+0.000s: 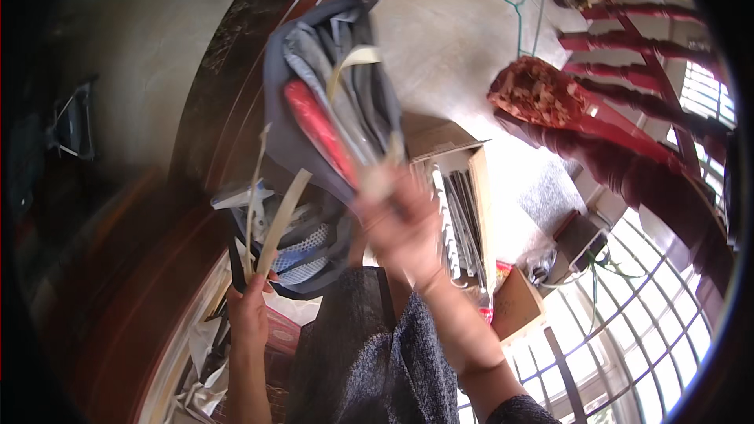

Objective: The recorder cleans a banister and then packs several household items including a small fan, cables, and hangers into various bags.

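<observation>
An opened dark grey fabric bag [277, 100] lies before me, its mouth spread wide. Inside its upper part is a shiny red object [318, 126], next to folds of grey cloth and a pale curved strip [359, 58]. The lower part holds blue and white mesh items [303, 256]. My left hand [252, 303] grips pale flat strips [280, 221] that stand up from its fingers, at the bag's lower left edge. My right hand [403, 221] is over the bag's right side, blurred by motion. Something pale shows at its fingertips, but whether it is held is unclear.
Right of the bag stands an open cardboard box [480, 188] of long dark rods [462, 218]. A smaller carton [518, 306] is below it. Carved red wooden furniture [595, 147], a teal hanger [519, 17] and a dark device with cables [580, 241] are farther right.
</observation>
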`<state>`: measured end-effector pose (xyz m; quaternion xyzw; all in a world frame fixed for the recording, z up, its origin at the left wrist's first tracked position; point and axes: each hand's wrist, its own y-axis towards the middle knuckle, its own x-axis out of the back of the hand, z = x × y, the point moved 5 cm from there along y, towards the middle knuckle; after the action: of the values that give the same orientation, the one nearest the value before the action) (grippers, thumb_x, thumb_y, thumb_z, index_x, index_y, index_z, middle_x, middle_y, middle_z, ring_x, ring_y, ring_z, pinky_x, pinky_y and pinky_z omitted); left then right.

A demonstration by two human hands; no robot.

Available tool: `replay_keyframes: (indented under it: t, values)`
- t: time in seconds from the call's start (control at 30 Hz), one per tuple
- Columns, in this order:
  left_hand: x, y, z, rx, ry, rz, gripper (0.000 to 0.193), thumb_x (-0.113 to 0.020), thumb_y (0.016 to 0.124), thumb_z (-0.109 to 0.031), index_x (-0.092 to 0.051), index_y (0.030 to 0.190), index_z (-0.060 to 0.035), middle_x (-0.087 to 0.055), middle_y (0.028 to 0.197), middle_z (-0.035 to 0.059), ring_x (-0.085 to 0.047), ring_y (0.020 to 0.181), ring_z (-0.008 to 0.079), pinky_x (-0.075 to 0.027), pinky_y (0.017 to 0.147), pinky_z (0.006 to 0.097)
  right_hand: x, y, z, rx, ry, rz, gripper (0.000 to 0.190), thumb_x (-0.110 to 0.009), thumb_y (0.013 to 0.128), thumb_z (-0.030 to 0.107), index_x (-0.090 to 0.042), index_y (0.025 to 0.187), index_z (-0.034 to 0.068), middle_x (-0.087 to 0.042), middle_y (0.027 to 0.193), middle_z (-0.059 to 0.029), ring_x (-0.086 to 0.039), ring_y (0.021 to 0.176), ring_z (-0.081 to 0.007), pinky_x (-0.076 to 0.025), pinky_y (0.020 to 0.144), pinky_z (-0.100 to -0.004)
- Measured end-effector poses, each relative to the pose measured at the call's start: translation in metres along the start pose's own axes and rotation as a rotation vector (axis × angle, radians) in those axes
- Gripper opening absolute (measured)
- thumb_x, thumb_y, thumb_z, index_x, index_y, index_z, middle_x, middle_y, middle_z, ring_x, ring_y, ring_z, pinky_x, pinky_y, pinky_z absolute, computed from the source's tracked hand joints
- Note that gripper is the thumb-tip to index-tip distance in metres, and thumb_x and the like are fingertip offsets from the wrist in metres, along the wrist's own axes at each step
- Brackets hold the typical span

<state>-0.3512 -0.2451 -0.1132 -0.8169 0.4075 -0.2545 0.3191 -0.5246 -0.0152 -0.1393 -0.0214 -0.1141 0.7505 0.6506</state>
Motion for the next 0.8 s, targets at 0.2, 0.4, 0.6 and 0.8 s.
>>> replay_keyframes:
  t: [0.2, 0.4, 0.6, 0.8]
  values:
    - [-0.054, 0.009, -0.006, 0.128, -0.204, 0.138, 0.031, -0.053, 0.098, -0.023, -0.059, 0.116, 0.0016, -0.062, 0.12, 0.0138, -0.059, 0.1, 0.0175, -0.045, 0.089, 0.0329, -0.071, -0.082, 0.03, 0.1, -0.032, 0.246, 0.053, -0.069, 0.07, 0.004, -0.056, 0.12, -0.005, -0.058, 0.11, -0.0181, -0.058, 0.1, -0.0359, -0.048, 0.089, -0.0446]
    - [-0.048, 0.02, 0.007, 0.189, 0.001, 0.236, 0.03, -0.058, 0.096, -0.034, -0.057, 0.091, -0.0049, -0.063, 0.108, 0.0151, -0.058, 0.095, 0.0194, -0.045, 0.089, 0.0368, -0.062, -0.118, 0.024, 0.098, -0.034, 0.248, 0.049, -0.064, 0.071, 0.001, -0.056, 0.12, -0.007, -0.056, 0.121, -0.0213, -0.056, 0.115, -0.0384, -0.051, 0.091, -0.0443]
    - [-0.055, 0.01, -0.004, 0.084, -0.105, 0.248, 0.016, -0.056, 0.097, -0.025, -0.055, 0.091, -0.0108, -0.051, 0.083, -0.0002, -0.052, 0.088, 0.0184, -0.038, 0.082, 0.035, 0.061, -0.206, -0.079, -0.921, 0.403, -0.544, 0.009, -0.058, 0.092, 0.007, -0.062, 0.099, 0.001, -0.067, 0.091, -0.0073, -0.064, 0.082, -0.0136, -0.052, 0.076, -0.0283]
    - [-0.067, 0.007, 0.007, 0.119, -0.095, 0.271, 0.022, -0.054, 0.098, -0.028, -0.052, 0.087, -0.0098, -0.047, 0.081, 0.0013, -0.048, 0.086, 0.0183, -0.035, 0.083, 0.0346, 0.133, -0.245, -0.148, -0.78, -0.718, -0.236, 0.058, -0.067, 0.076, 0.009, -0.045, 0.128, -0.002, -0.051, 0.129, -0.0239, -0.049, 0.124, -0.0323, -0.037, 0.105, -0.045]
